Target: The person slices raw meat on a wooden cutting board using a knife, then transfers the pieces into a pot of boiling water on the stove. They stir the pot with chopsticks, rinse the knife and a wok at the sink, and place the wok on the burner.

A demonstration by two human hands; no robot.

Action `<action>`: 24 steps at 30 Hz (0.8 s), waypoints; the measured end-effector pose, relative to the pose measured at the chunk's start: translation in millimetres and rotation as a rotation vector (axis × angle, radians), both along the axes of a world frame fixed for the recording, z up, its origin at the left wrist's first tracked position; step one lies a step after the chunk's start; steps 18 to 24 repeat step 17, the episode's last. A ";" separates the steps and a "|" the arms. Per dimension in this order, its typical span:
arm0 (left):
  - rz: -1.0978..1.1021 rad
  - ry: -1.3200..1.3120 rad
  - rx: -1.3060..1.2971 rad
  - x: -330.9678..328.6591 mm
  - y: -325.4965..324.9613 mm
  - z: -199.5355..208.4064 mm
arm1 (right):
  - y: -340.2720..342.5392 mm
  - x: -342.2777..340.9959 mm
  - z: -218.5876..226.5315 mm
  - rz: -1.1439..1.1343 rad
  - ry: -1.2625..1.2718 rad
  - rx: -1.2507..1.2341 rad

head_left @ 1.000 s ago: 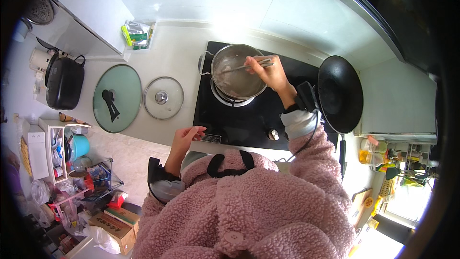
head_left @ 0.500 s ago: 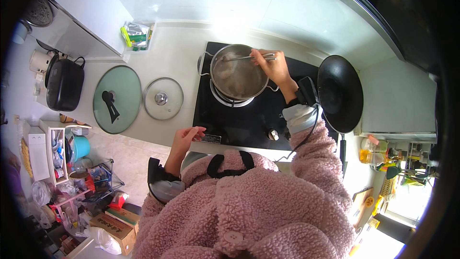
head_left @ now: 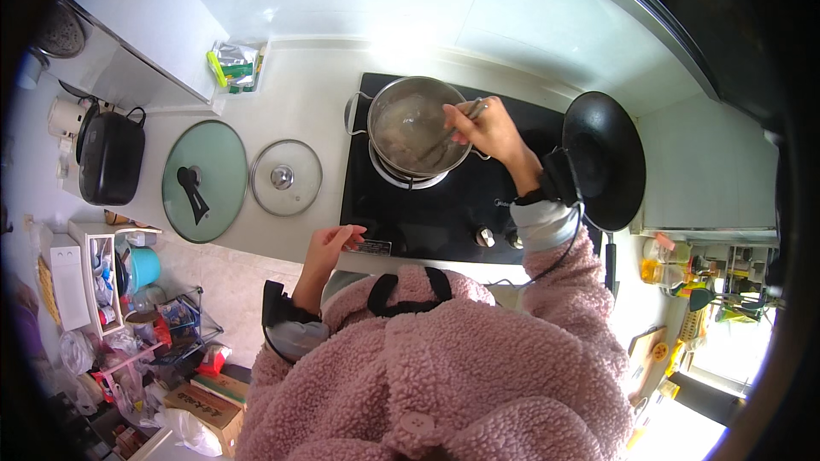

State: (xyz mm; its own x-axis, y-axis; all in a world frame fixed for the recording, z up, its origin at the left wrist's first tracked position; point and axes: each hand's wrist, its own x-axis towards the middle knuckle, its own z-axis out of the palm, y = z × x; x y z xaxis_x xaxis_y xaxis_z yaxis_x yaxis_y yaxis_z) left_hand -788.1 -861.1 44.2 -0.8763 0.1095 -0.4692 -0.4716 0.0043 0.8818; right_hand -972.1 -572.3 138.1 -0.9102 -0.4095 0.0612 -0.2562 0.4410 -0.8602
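Observation:
My right hand [head_left: 485,130] is closed around a pair of slim metal chopsticks [head_left: 439,150], whose lower ends dip into a steel pot [head_left: 377,142]. The pot has two loop handles and stands on the left burner of a black gas hob [head_left: 410,218]. Cloudy liquid with pale pieces, hard to make out, fills part of it. My left hand [head_left: 328,248] hovers by the counter's front edge, near the hob's front left corner. Its fingers are loosely bent and slightly apart, with nothing visible in them.
Left of the hob lie a small glass lid [head_left: 301,172] and a larger green-tinted lid [head_left: 224,172]. A black wok [head_left: 602,149] sits on the right burner, its handle toward me. Farther left stands a black cooker [head_left: 112,158]; a bin of packets [head_left: 237,68] is at the back.
The chopsticks' tips have swung from the pot's far left toward its near right side. My right hand has tilted and shifted slightly nearer. The left hand stays in place.

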 end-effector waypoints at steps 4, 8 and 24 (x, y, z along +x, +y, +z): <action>0.019 -0.030 0.003 1.9 0.3 1.2 | -25.9 -5.5 -16.4 -0.160 0.067 -0.151; 0.027 -0.025 0.000 1.2 -1.1 1.8 | -27.7 -11.5 -22.2 -0.317 0.282 -0.140; 0.014 -0.047 0.019 -2.9 3.7 4.3 | -14.0 5.4 -13.3 -0.140 -0.020 -0.118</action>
